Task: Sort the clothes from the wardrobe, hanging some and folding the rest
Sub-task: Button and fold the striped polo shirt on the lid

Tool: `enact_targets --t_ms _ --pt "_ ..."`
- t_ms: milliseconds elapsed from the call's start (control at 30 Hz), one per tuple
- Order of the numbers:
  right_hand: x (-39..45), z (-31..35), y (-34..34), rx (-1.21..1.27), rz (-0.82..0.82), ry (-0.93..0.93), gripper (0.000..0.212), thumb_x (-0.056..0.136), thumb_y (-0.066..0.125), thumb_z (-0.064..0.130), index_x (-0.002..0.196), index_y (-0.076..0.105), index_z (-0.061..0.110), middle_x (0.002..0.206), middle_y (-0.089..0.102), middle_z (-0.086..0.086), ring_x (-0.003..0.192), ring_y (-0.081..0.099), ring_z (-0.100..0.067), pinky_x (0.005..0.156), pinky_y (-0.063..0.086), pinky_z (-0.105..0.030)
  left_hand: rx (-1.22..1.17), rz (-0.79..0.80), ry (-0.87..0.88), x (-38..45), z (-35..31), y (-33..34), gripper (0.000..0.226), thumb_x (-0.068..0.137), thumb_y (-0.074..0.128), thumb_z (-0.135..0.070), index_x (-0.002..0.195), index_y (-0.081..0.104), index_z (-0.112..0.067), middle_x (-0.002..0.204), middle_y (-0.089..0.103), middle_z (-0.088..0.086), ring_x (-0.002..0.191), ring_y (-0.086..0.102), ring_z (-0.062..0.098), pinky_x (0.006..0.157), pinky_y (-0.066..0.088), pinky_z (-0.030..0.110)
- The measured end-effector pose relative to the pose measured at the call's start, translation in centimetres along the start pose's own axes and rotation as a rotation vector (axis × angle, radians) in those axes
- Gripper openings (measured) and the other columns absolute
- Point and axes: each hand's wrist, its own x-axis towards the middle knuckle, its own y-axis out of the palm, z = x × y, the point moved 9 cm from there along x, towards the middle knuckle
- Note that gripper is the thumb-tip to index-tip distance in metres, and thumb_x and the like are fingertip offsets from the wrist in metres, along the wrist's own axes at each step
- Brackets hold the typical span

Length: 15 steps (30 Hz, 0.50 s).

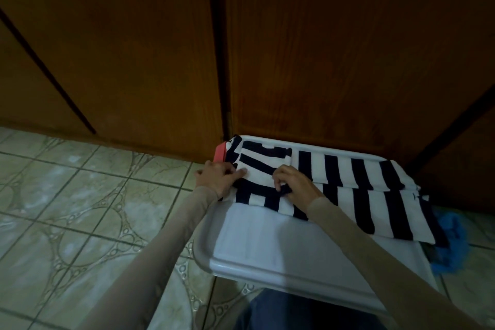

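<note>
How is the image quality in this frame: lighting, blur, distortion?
Head view: dim and soft overall; the wardrobe doors sink into dark brown, wide-angle distortion slants their seams, and the striped garment and both hands, left and right, stay readable.

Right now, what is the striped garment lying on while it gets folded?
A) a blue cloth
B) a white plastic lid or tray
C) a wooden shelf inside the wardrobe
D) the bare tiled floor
B: the striped garment is spread over the white plastic lid, with the left hand and the right hand both working its left end in front of the closed wardrobe doors.
</note>
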Motion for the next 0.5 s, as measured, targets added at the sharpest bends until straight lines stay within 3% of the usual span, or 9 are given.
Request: enact_targets --t_ms 133,267,333,400,467,500 --pt "-0.9 -0.6 0.7 -0.071 0.043 -0.038 0.027 0.076 0.056 -0.014 0.081 0.047 0.011 0.119 0.049 0.001 0.118 0.043 -0.010 0.099 0.039 -0.027 0.235 0.011 0.048 -0.8 -0.8 0.8 0.041 0.089 0.052 -0.046 0.113 0.059 -0.014 0.128 0.048 0.005 0.125 0.032 0.024 0.106 0.025 0.043" --pt "-1.6 -1.4 1.6 -0.011 0.061 0.004 0.021 0.085 0.048 -0.005 0.103 0.054 0.002 0.106 0.036 0.024 0.106 0.038 -0.001 0.103 0.037 -0.033 0.321 -0.036 0.059 -1.2 -1.6 0.6 0.049 0.080 0.061 -0.042 0.119 0.053 -0.013 0.126 0.049 0.004 0.124 0.033 0.024 0.105 0.025 0.042" --pt "-2.1 -1.4 1.9 0.062 0.088 0.028 0.028 0.087 0.042 0.001 0.113 0.052 0.002 0.102 0.034 0.028 0.114 0.043 -0.006 0.117 0.019 -0.031 0.264 -0.077 0.045 -1.6 -1.9 0.4 0.047 0.078 0.064 -0.034 0.117 0.047 -0.014 0.125 0.049 0.006 0.122 0.035 0.025 0.104 0.027 0.043" --pt "-2.5 -1.0 1.3 0.114 0.052 0.027 0.043 0.086 0.035 0.012 0.128 0.045 0.010 0.107 0.043 0.018 0.118 0.045 -0.008 0.118 0.000 -0.024 0.207 -0.156 0.046 -1.9 -2.2 0.2 0.047 0.082 0.061 -0.026 0.121 0.038 -0.013 0.129 0.045 0.008 0.123 0.036 0.026 0.106 0.026 0.046" --pt "-2.7 -0.9 1.0 0.089 0.004 0.017 0.052 0.091 0.030 0.028 0.142 0.031 0.017 0.131 0.040 0.015 0.133 0.030 -0.003 0.116 -0.008 -0.024 0.271 -0.239 0.099 -2.3 -3.1 0.2 0.048 0.090 0.051 -0.027 0.132 0.031 -0.013 0.139 0.035 0.009 0.131 0.031 0.025 0.112 0.022 0.046" --pt "-2.8 -1.0 1.2 0.049 0.007 0.021 0.053 0.094 0.027 0.036 0.145 0.026 0.020 0.146 0.026 0.016 0.139 0.014 0.000 0.116 -0.010 -0.027 0.309 -0.250 0.135 -2.5 -3.6 0.6 0.050 0.094 0.043 -0.028 0.139 0.026 -0.014 0.146 0.028 0.009 0.137 0.025 0.024 0.115 0.016 0.047"
